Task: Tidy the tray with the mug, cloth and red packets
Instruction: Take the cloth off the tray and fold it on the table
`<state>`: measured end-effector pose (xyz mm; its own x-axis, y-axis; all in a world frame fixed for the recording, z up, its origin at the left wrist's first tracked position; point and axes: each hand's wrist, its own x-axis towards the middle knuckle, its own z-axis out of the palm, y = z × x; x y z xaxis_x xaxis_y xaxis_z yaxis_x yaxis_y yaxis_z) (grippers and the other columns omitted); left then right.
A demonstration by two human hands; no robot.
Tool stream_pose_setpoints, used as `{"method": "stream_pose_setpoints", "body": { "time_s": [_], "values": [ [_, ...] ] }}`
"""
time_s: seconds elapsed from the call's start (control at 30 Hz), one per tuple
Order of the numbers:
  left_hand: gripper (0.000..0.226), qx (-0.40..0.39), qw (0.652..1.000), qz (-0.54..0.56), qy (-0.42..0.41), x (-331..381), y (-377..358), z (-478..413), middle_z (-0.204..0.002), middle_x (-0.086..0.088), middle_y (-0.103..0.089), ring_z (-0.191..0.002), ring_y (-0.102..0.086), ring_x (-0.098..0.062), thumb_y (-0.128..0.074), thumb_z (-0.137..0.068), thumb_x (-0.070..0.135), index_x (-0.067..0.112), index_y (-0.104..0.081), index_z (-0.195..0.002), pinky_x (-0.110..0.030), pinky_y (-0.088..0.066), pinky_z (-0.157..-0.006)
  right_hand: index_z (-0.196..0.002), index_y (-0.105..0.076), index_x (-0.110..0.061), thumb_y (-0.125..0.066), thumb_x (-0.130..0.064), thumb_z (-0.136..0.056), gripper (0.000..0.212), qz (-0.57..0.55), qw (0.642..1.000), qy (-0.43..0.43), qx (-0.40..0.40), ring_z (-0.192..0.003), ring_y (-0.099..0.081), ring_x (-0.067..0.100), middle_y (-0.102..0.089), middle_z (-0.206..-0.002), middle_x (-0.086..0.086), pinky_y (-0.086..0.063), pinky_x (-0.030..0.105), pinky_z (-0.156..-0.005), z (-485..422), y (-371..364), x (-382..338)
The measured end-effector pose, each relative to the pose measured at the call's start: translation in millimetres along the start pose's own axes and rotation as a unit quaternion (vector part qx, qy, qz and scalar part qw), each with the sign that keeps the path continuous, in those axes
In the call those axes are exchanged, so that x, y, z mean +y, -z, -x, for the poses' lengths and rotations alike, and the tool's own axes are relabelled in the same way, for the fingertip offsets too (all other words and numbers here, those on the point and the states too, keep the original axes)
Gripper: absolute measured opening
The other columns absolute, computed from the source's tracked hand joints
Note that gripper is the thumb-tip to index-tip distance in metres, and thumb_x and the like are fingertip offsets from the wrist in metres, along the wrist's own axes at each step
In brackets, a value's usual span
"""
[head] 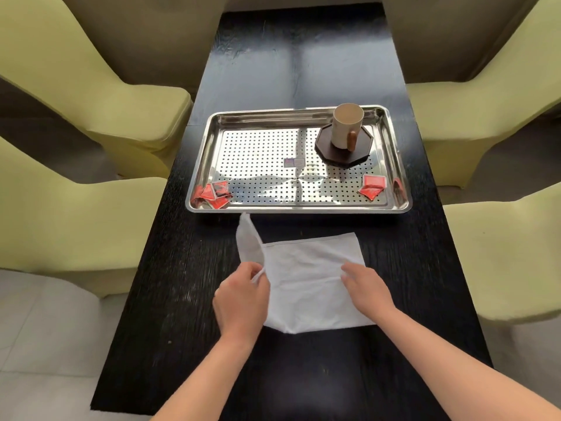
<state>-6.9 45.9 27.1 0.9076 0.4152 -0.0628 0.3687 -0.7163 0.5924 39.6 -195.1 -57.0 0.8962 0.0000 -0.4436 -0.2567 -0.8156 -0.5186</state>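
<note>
A person folded a white cloth (306, 287) on a black table (297, 71), just in front of a steel tray (297, 209). The left hand (243, 296) pinched the cloth's left edge between thumb and fingers, and a flap of fabric stood up from that grip toward the tray's near rim. The right hand (368, 290) lay on the cloth's right half with its fingers bent. It could not be told whether they pinched a crease or only pressed it flat.

The cloth lay between the 2 hands and partly under them, clear of the tray. It looked thin, soft and very light, likely to sag or slide on the smooth tabletop unless 1 side was held down. Corners and hemmed edges seemed the best places to grasp it.

On the tray, a pale mug (346, 126) stood upright on a dark octagonal coaster (361, 154) at the far right. Red packets lay in 2 loose clusters, 1 at the near left corner (214, 192) and 1 at the near right (372, 186).
</note>
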Motion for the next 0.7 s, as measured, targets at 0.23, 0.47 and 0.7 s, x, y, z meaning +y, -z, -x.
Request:
{"method": "stream_pose_setpoints", "body": {
  "time_s": [0.23,0.47,0.7],
  "values": [
    [0.013,-0.086,0.989,-0.030,-0.113,57,-61,29,-0.087,0.005,-0.073,-0.077,-0.068,-0.017,-0.059,-0.093,0.030,0.025,-0.067,-0.102,-0.027,-0.045,-0.063,-0.107,-0.069,-0.014,-0.053,-0.054,-0.097,0.044,-0.389,0.900,-0.165,-0.110,-0.089,-0.075,0.023,-0.079,-0.094,0.006,-0.061,0.035,-0.073,-14,18,-29],
    [0.019,-0.166,0.979,-0.018,-0.113,65,-89,38,-0.097,0.005,-0.074,-0.088,-0.067,-0.016,-0.055,-0.095,0.025,0.021,-0.069,-0.108,-0.030,-0.052,-0.076,-0.106,-0.072,-0.005,-0.071,-0.027,-0.092,0.026,-0.467,0.864,-0.169,-0.082,-0.078,-0.077,0.025,-0.079,-0.091,0.011,-0.060,0.031,-0.062,-30,27,-22],
    [0.017,-0.162,0.973,0.010,-0.166,75,-96,47,-0.086,0.004,-0.074,-0.078,-0.066,-0.013,-0.057,-0.096,0.024,0.018,-0.073,-0.095,-0.029,-0.053,-0.072,-0.104,-0.070,-0.022,-0.077,-0.004,-0.081,0.030,-0.399,0.912,-0.089,-0.025,-0.078,-0.070,0.016,-0.074,-0.100,0.004,-0.053,0.025,-0.057,-48,50,-24]
  ]
}}
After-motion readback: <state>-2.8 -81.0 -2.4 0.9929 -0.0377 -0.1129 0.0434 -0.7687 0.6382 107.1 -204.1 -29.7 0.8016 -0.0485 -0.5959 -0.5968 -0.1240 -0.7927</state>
